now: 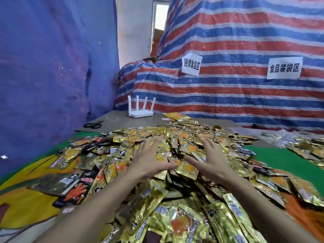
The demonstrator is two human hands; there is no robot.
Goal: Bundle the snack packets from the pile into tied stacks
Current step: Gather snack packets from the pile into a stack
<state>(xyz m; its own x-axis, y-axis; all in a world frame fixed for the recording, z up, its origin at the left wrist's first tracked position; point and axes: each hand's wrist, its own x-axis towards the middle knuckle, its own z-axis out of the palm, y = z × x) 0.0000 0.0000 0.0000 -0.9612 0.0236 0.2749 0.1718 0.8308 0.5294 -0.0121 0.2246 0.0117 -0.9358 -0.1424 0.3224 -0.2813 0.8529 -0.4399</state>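
A big pile of gold and orange foil snack packets [175, 199] covers the table in front of me, with a few black packets [82, 186] at its left side. My left hand [149, 158] lies flat on top of the pile with fingers spread. My right hand [208, 158] lies the same way a little to the right, fingers spread and thumb pointing left. Neither hand grips a packet. A small stack of yellow packets [176, 116] sits apart at the back of the table.
Black scissors [93, 124] and a loose thread [112, 118] lie at the back left, near a white router [141, 108]. A striped tarp [228, 50] with two paper signs rises behind. More packets [306, 146] lie at the far right on green cloth [280, 160].
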